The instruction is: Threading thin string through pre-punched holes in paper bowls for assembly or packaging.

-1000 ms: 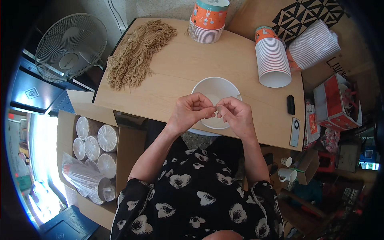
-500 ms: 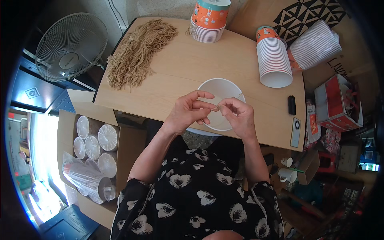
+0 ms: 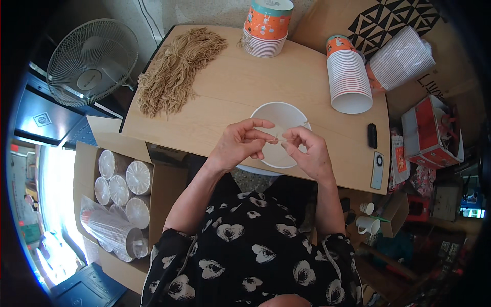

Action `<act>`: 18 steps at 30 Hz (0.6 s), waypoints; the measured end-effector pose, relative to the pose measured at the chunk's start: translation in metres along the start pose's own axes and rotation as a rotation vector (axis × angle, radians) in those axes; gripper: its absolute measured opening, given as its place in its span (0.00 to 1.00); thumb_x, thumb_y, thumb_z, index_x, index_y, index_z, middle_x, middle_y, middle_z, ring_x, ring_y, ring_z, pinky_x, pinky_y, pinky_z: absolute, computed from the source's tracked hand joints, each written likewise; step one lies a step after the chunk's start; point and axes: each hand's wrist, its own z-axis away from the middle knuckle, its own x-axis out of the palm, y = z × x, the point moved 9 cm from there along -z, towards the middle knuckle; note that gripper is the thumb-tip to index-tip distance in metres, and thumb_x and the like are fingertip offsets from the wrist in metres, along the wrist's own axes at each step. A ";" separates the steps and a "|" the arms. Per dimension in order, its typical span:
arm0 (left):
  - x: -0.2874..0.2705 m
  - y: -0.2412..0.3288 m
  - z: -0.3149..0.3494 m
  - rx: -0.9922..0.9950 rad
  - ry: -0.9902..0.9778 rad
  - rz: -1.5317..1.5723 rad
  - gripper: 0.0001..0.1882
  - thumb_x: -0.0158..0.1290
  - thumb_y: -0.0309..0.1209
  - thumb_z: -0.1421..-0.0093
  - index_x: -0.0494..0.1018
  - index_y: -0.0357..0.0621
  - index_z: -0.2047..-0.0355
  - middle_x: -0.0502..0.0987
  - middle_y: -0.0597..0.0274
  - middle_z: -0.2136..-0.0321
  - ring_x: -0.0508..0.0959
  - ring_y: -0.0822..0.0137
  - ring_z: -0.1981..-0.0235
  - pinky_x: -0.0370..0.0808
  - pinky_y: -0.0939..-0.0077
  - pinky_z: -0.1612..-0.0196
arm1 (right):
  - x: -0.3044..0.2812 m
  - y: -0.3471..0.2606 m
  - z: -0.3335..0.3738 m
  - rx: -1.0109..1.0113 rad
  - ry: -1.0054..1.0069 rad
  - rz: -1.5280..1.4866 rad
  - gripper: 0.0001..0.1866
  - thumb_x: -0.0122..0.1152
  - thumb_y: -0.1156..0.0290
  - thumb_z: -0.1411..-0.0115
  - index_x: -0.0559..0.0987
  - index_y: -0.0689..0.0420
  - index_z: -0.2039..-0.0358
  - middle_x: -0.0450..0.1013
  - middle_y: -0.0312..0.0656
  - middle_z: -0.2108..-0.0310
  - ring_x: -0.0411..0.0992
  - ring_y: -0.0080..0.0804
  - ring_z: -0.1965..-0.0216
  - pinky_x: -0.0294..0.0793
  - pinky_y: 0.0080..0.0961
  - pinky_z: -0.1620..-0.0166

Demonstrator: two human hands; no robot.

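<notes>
Mid-frame, a thin string (image 3: 280, 140) is pinched in the fingers of the left hand (image 3: 232, 148) and right hand (image 3: 310, 153), spanning the gap between them, over a white tub (image 3: 277, 111). The tub stands near the lower edge of the counter (image 3: 215, 110). Counter surface stretches from it to a yarn bundle (image 3: 176, 71) at upper left and stacked tubs (image 3: 350, 79) at upper right.

Both hands (image 3: 238, 146) pinch close together, forearms (image 3: 330, 204) slanting inward.
</notes>
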 end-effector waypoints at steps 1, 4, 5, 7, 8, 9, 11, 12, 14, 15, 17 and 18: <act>0.002 0.001 0.000 0.030 0.002 -0.060 0.19 0.56 0.21 0.37 0.73 0.37 0.45 0.84 0.59 0.62 0.77 0.81 0.75 0.73 0.87 0.70 | -0.002 -0.002 0.000 -0.002 0.004 0.003 0.03 0.64 0.78 0.38 0.80 0.64 0.64 0.75 0.32 0.72 0.69 0.16 0.70 0.71 0.17 0.64; 0.007 0.005 -0.002 0.092 0.028 -0.297 0.11 0.61 0.24 0.38 0.81 0.40 0.54 0.84 0.67 0.66 0.74 0.84 0.76 0.69 0.88 0.73 | -0.004 -0.009 0.004 -0.044 -0.001 0.018 0.03 0.65 0.79 0.40 0.80 0.63 0.65 0.74 0.33 0.72 0.69 0.17 0.71 0.71 0.17 0.64; 0.008 0.008 -0.002 0.125 0.057 -0.475 0.08 0.62 0.25 0.39 0.84 0.42 0.59 0.83 0.69 0.69 0.72 0.86 0.77 0.67 0.87 0.75 | -0.004 -0.011 0.005 -0.048 -0.005 0.019 0.03 0.65 0.79 0.39 0.80 0.63 0.65 0.75 0.33 0.72 0.69 0.17 0.71 0.70 0.17 0.65; 0.012 0.014 0.001 0.189 0.079 -0.535 0.05 0.63 0.25 0.39 0.84 0.41 0.62 0.82 0.70 0.71 0.71 0.85 0.78 0.66 0.85 0.76 | -0.005 -0.013 0.006 -0.052 -0.001 0.024 0.03 0.65 0.79 0.39 0.80 0.63 0.65 0.75 0.33 0.73 0.69 0.17 0.71 0.70 0.17 0.65; 0.015 0.021 0.003 0.252 0.107 -0.592 0.03 0.64 0.26 0.40 0.85 0.41 0.66 0.82 0.70 0.74 0.70 0.85 0.78 0.66 0.82 0.77 | -0.008 -0.014 0.007 -0.082 0.030 0.007 0.02 0.64 0.79 0.39 0.80 0.63 0.65 0.75 0.33 0.72 0.69 0.17 0.71 0.70 0.17 0.66; 0.016 0.020 0.003 0.257 0.100 -0.593 0.03 0.64 0.26 0.40 0.85 0.41 0.66 0.82 0.70 0.74 0.70 0.85 0.78 0.66 0.82 0.77 | -0.011 -0.014 0.009 -0.111 0.060 -0.009 0.02 0.64 0.79 0.39 0.80 0.64 0.65 0.75 0.33 0.72 0.69 0.17 0.72 0.69 0.17 0.66; 0.019 0.030 0.008 0.432 0.119 -0.684 0.03 0.63 0.25 0.40 0.84 0.41 0.65 0.82 0.68 0.74 0.73 0.81 0.78 0.66 0.81 0.77 | -0.023 -0.001 0.014 -0.057 0.138 -0.128 0.03 0.64 0.79 0.39 0.80 0.64 0.65 0.75 0.32 0.72 0.69 0.17 0.72 0.69 0.17 0.67; 0.018 0.030 0.009 0.437 0.116 -0.686 0.03 0.63 0.25 0.40 0.84 0.41 0.65 0.82 0.68 0.74 0.73 0.81 0.78 0.66 0.81 0.77 | -0.033 0.007 0.018 -0.001 0.211 -0.250 0.03 0.64 0.79 0.39 0.80 0.64 0.66 0.75 0.32 0.72 0.69 0.17 0.73 0.68 0.17 0.67; 0.020 0.037 0.016 0.533 0.106 -0.837 0.02 0.62 0.24 0.42 0.81 0.41 0.67 0.81 0.60 0.72 0.81 0.65 0.72 0.77 0.72 0.70 | -0.050 0.026 0.026 0.071 0.292 -0.437 0.04 0.62 0.79 0.39 0.80 0.65 0.64 0.74 0.34 0.72 0.69 0.18 0.72 0.68 0.17 0.66; 0.018 0.038 0.016 0.538 0.107 -0.841 0.02 0.62 0.24 0.42 0.81 0.41 0.67 0.81 0.60 0.72 0.81 0.65 0.72 0.77 0.72 0.70 | -0.059 0.035 0.028 0.047 0.326 -0.513 0.04 0.62 0.79 0.39 0.80 0.65 0.64 0.74 0.35 0.72 0.69 0.19 0.71 0.68 0.17 0.66; 0.027 0.035 0.019 0.605 0.028 -0.950 0.03 0.61 0.23 0.43 0.78 0.41 0.68 0.81 0.60 0.67 0.83 0.58 0.66 0.80 0.68 0.64 | -0.070 0.040 0.035 0.023 0.347 -0.625 0.04 0.61 0.79 0.38 0.79 0.66 0.63 0.74 0.36 0.72 0.69 0.20 0.72 0.67 0.16 0.66; 0.028 0.037 0.019 0.611 0.026 -0.953 0.03 0.61 0.23 0.43 0.78 0.41 0.68 0.81 0.60 0.67 0.83 0.58 0.66 0.80 0.68 0.64 | -0.076 0.048 0.039 0.050 0.366 -0.694 0.04 0.60 0.78 0.38 0.79 0.65 0.63 0.74 0.37 0.72 0.69 0.21 0.72 0.68 0.17 0.66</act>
